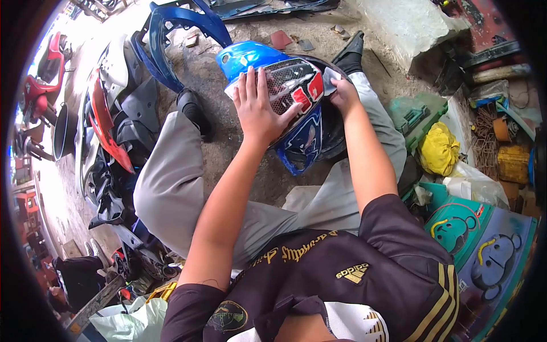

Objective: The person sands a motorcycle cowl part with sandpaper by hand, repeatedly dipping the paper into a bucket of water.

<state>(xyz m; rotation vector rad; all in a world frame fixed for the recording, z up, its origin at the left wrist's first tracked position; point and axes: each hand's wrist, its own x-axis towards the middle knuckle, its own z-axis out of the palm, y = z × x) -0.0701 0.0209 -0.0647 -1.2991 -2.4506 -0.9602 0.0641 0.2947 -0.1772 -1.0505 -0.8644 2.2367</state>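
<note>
A curved motorcycle body panel (285,85), blue with black mesh, white and red graphics, lies between my legs. Its glossy blue end (250,57) points away to the left. My left hand (256,108) rests flat on the panel with fingers spread and thumb out. At its right edge, my right hand (343,94) pinches a small grey sheet (329,80) that looks like sandpaper against the panel. Below sits a blue patterned part (305,142), over a dark rounded piece (336,134) partly hidden by the panel and my right arm.
A dark blue fairing frame (159,45) stands beyond my foot. Red and white panels (105,122) are piled at left. Reddish scraps (280,40) lie on the floor. At right are a yellow bag (439,149), a concrete block (413,31) and a teal box (456,219).
</note>
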